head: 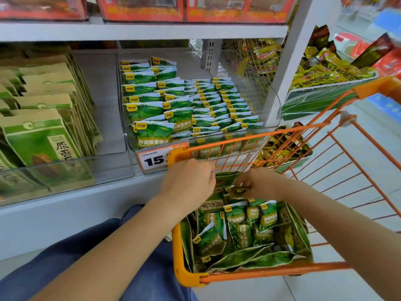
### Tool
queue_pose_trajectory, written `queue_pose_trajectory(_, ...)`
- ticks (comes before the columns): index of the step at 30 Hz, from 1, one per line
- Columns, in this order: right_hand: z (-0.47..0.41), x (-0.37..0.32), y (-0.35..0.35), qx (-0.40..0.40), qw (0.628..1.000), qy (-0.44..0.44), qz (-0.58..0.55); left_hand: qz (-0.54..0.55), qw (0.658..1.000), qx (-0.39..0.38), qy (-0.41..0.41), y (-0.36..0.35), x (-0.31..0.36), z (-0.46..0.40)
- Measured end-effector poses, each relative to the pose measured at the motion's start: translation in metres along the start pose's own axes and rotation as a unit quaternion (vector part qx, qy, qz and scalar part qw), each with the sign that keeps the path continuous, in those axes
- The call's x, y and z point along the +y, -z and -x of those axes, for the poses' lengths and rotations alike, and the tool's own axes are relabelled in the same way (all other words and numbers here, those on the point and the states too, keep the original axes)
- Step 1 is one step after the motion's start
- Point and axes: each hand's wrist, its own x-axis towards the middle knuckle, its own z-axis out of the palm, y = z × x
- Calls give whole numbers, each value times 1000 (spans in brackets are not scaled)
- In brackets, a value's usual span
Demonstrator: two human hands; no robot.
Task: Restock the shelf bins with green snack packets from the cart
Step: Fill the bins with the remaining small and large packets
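Note:
An orange wire cart [269, 272] stands in front of the shelf and holds an opened green bag full of small green snack packets [240, 227]. My left hand [191, 181] is at the far end of the cart, with its fingers curled over the bag's edge. My right hand [258, 183] pinches a small packet [236, 191] at the top of the pile. A clear shelf bin [272, 98] behind the cart holds several rows of the same green packets [184, 105].
A clear bin [65, 170] of larger green and tan bags sits at the left. A price label [154, 159] hangs on the green-packet bin's front. Yellow snack packs [325, 72] fill a bin at the right, with red boxes [141, 7] on the shelf above. My knee is at the lower left.

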Motion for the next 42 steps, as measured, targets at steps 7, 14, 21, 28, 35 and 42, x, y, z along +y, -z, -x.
queue_pose_trajectory(7, 30, -17, 51, 39, 925, 88, -368, 251, 968, 0, 9, 7, -2, -2)
queue_pose_trajectory(14, 28, -50, 52, 251, 813, 134, -509, 405, 908, 57, 88, 34, -3, -9)
queue_pose_trajectory(21, 30, -45, 44, 255, 791, 182, -525, 343, 931, 90, 90, 39, 2, -11)
queue_pose_trajectory(28, 12, -41, 27, 453, 868, 133, -154, 30, 991, 114, 61, 79, -3, -28)
queue_pose_trajectory(35, -1, -24, 20, 387, 916, 100, -36, -208, 971, 48, 105, 95, -38, -70)
queue_pose_trajectory(42, -3, -23, 22, 385, 916, 101, -45, -214, 966, 16, 141, 85, -41, -85)
